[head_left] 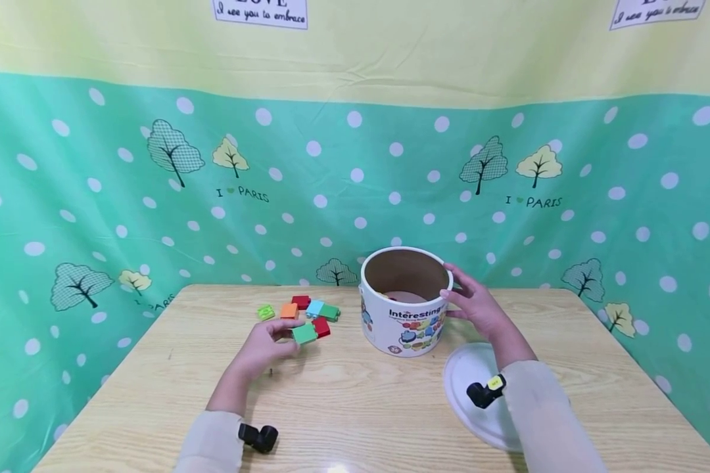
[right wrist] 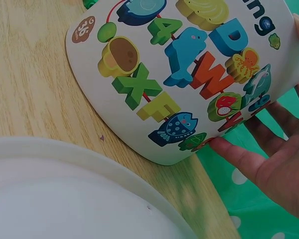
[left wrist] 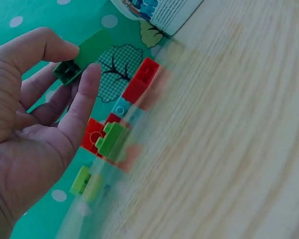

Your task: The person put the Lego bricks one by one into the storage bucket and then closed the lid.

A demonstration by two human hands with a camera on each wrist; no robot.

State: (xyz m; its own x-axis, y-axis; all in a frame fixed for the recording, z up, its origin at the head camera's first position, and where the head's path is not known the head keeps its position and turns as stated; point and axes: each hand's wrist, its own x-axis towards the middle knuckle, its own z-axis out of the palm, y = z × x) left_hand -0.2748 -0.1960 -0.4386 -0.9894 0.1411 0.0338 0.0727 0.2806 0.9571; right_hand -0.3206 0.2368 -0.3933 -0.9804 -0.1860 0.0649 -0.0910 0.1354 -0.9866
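Observation:
My left hand [head_left: 268, 346] pinches a green toy block [head_left: 304, 333] between thumb and fingers, above the left part of the table. In the left wrist view the hollow underside of this green block [left wrist: 89, 56] shows between the fingertips. A red block [head_left: 321, 326] lies right behind it. At the right side of a white round bucket [head_left: 403, 332] printed with "Interesting", my right hand [head_left: 479, 309] grips the wall and rim. In the right wrist view, fingers [right wrist: 239, 154] lie against the printed side [right wrist: 154, 94]. A few small items show in the bucket's bottom, mostly hidden by its front wall.
Behind my left hand lie a lime block [head_left: 265, 312], an orange block [head_left: 289, 311], another red block [head_left: 301, 301], a light blue block [head_left: 315, 308] and a dark green block [head_left: 329, 312]. A white round lid [head_left: 467, 394] lies under my right forearm. A polka-dot cloth [head_left: 355, 197] hangs behind the table.

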